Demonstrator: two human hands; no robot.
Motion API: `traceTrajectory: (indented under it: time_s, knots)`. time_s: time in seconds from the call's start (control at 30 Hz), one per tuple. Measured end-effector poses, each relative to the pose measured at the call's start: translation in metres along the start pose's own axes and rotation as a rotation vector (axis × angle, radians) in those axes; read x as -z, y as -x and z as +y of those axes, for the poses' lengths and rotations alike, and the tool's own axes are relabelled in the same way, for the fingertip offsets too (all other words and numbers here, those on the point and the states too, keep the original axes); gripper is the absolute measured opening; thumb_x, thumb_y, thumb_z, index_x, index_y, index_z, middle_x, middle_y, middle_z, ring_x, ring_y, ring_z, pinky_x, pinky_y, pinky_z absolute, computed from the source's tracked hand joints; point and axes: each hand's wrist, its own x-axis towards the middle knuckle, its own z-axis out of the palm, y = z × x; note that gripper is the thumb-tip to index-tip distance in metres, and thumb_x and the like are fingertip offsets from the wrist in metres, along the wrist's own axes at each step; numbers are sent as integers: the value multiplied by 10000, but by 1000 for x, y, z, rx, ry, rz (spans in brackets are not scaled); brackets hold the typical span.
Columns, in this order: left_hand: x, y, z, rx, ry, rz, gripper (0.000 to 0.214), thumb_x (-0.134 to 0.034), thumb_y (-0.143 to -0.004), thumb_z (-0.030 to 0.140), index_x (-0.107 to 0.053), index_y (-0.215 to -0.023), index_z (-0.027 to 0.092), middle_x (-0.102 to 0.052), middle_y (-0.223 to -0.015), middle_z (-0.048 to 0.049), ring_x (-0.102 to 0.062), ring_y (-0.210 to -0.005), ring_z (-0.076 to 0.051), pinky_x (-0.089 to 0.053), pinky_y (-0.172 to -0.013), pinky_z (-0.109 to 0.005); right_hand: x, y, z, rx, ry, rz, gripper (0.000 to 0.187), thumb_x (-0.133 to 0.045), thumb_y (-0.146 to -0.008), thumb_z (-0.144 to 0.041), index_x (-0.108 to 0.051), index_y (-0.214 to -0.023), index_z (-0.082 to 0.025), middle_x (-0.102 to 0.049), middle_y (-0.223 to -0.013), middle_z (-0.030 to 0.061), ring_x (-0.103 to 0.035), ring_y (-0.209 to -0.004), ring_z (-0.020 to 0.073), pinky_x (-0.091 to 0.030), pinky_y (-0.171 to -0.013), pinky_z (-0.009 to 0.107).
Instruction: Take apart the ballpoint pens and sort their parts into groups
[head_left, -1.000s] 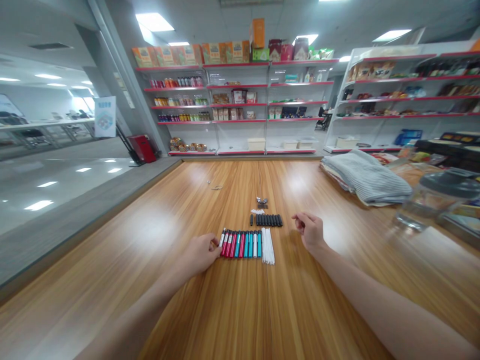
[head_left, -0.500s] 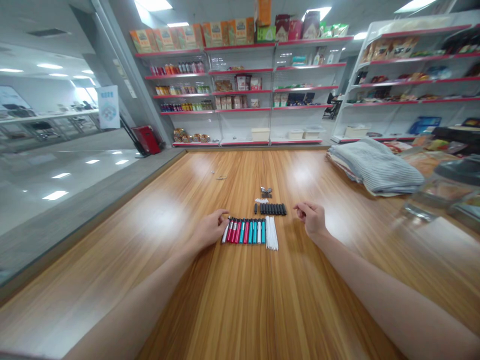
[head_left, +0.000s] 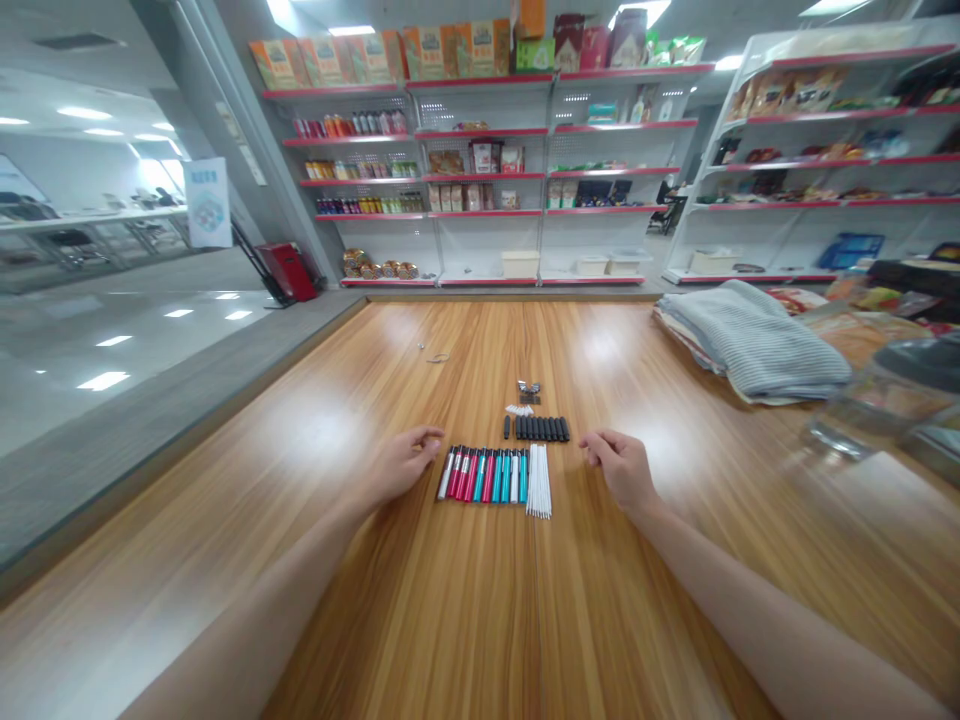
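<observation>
A row of red, teal and white pen barrels [head_left: 484,474] lies on the wooden table [head_left: 480,600], with thin white refills [head_left: 538,480] on its right. Behind them sit a row of black caps [head_left: 540,429], some small white tips [head_left: 517,409] and small metal parts [head_left: 529,388]. My left hand [head_left: 401,463] rests just left of the barrels, fingers loosely curled, holding nothing that I can see. My right hand [head_left: 619,466] hovers to the right of the refills, fingers curled, with nothing visible in it.
Folded grey striped cloth [head_left: 754,340] lies at the right, with a clear jar [head_left: 874,400] and packets beyond. A small ring [head_left: 436,357] lies far back on the table. Store shelves [head_left: 487,170] stand behind. The table's left edge borders a grey ledge.
My left hand has drawn away from the leftmost barrel's end and now sits slightly apart from the row. My right hand has stayed in about the same place.
</observation>
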Motion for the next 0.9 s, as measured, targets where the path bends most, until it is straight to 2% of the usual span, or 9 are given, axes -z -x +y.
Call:
traceTrajectory:
  time_s: [0.13,0.23,0.3,0.4,0.47,0.53,0.73,0.9]
  knots:
    - [24,9,-8,110,64,-54,395,-508,-810,470,-632,-1038,173,-591,-661,-13,-507,-527,-115,-364,-466,-211,-2,14,-11,118,283,-91,235,-547,-833,-340,-660,-688,-192,-570,-565,6,-498,-520,142,-348,-518,267]
    - [30,14,-14,137,114,-66,378,-541,-786,461,-641,-996,164,-585,-659,-11,-472,-503,-97,-332,-440,-200,-8,19,-17,231,414,-173,170,-548,-829,-314,-684,-817,-212,-620,-645,21,-529,-562,159,-384,-563,278]
    - [29,16,-18,134,169,5,359,-537,-789,448,-639,-961,149,-582,-669,-15,-453,-493,-86,-317,-436,-200,-11,21,-20,308,492,-234,193,-536,-834,-292,-688,-931,-224,-653,-747,42,-553,-633,169,-405,-611,283]
    - [25,18,-21,119,291,225,296,-536,-783,409,-632,-879,145,-544,-622,-1,-420,-457,-72,-284,-422,-207,-14,23,-23,420,584,-323,262,-504,-856,-270,-683,-1045,-245,-658,-880,66,-574,-765,182,-411,-682,283]
    - [26,19,-23,123,413,271,251,-574,-742,380,-624,-805,143,-527,-590,10,-385,-419,-58,-241,-403,-213,-15,23,-23,462,649,-366,311,-483,-873,-274,-659,-1129,-258,-642,-896,67,-572,-792,183,-400,-677,275]
    - [31,18,-26,147,532,288,241,-595,-705,364,-615,-772,133,-530,-577,7,-358,-399,-48,-232,-400,-218,-15,23,-23,481,725,-368,351,-465,-887,-288,-622,-1200,-263,-624,-882,65,-564,-792,185,-385,-653,272]
    - [56,18,-42,205,635,321,270,-586,-693,341,-591,-845,118,-523,-572,9,-333,-383,-40,-198,-385,-212,-14,22,-22,536,826,-388,368,-424,-921,-315,-594,-1243,-264,-609,-876,61,-552,-791,182,-365,-638,275]
    - [85,37,-62,249,640,316,225,-620,-663,261,-590,-814,96,-529,-548,9,-330,-363,-28,-147,-371,-196,-13,21,-18,562,863,-382,385,-417,-928,-318,-561,-1283,-282,-595,-857,55,-554,-802,183,-354,-626,279]
